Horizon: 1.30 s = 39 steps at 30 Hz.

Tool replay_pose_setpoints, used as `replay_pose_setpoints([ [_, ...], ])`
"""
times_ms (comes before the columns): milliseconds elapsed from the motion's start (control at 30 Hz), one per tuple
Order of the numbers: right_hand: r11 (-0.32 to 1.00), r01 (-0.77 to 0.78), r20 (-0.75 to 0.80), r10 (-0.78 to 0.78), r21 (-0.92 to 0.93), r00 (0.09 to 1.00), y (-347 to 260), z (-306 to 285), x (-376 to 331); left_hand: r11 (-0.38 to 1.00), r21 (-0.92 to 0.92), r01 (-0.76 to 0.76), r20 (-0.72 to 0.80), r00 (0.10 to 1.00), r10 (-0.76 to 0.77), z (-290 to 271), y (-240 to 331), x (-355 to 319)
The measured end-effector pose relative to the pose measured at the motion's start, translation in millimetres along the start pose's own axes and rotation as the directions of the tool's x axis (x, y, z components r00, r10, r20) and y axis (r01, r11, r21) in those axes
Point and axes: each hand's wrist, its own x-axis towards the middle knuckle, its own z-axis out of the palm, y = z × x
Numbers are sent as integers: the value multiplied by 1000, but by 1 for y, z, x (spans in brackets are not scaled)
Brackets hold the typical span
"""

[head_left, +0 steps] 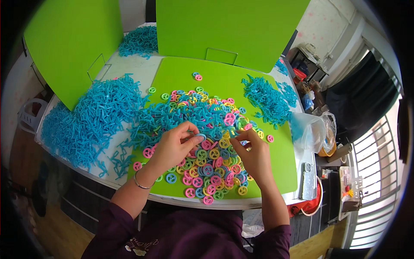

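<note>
My left hand (pixel 174 144) is pinched on a small light-blue plastic wheel (pixel 200 137), held over the middle of a heap. To its right, my right hand (pixel 253 152) has thumb and fingertips drawn together beside some yellow pieces. What those fingertips hold, if anything, is too small to make out. Under both hands spreads a pile of spoked plastic wheels (pixel 208 170) in pink, yellow, green and blue. Just beyond the hands, loose teal plastic pieces (pixel 189 113) lie on top of the wheels. A green mat (pixel 280 170) lies beneath the pile.
A large mound of teal pieces (pixel 97 114) stands at the left, a smaller one (pixel 267 99) at the right. Upright green panels (pixel 228 30) border the table's far side. A phone (pixel 307 181) lies by the right edge, near a clear plastic bag (pixel 308 131).
</note>
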Motion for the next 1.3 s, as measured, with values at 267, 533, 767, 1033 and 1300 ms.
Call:
replay_pose_setpoints([
  [267, 868, -187, 48, 186, 460, 981, 7, 7, -15, 987, -93, -128, -11, 992, 127, 14, -16, 0],
  [533, 851, -226, 173, 162, 475, 971, 15, 26, -27, 739, -640, 211, 234, 969, -74, 23, -19, -4],
  [767, 733, -263, 258, 124, 627, 958, 7, 22, -27, 793, -592, 144, 171, 984, -52, 26, -14, -7],
  [1033, 918, -145, 253, 51, 368, 966, 7, 21, -30, 860, -509, 44, 117, 993, 19, 27, -14, -7],
  [1300, 450, -420, 414, 119, 788, 903, 10, 19, -25, 854, -493, 167, 258, 965, -40, 30, -16, -10],
])
